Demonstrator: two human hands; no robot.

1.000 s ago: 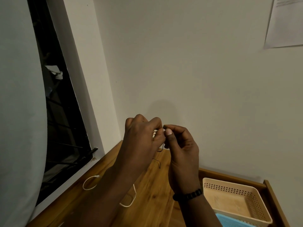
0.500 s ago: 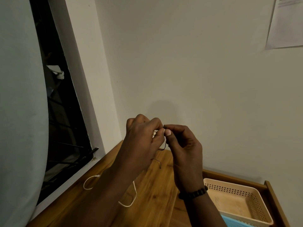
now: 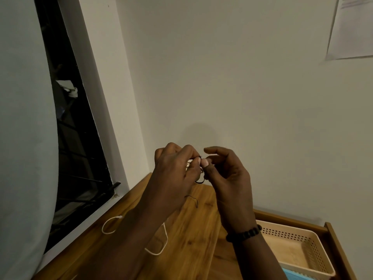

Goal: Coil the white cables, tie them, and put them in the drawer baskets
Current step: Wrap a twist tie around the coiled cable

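My left hand (image 3: 175, 170) is raised above the wooden table (image 3: 193, 229) and grips a small coil of white cable (image 3: 189, 163), mostly hidden by its curled fingers. My right hand (image 3: 226, 174) meets it fingertip to fingertip and pinches a thin black tie (image 3: 200, 181) that loops below the thumbs; its index finger is lifted. One loose end of the tie (image 3: 191, 198) hangs under my left hand. Another white cable (image 3: 159, 247) lies loose on the table beneath my left forearm. A beige perforated basket (image 3: 314, 245) sits in the open drawer at the lower right.
A blue basket's corner (image 3: 296, 276) shows at the bottom edge beside the beige one. The drawer's wooden rim (image 3: 337, 249) runs along the right. A dark window with bars (image 3: 80, 158) and a light curtain (image 3: 22, 138) fill the left. Paper (image 3: 353, 29) hangs on the wall.
My right index finger has lifted away from the tie, and the hands have shifted slightly apart at the top. The black tie's loop now hangs lower between the thumbs.
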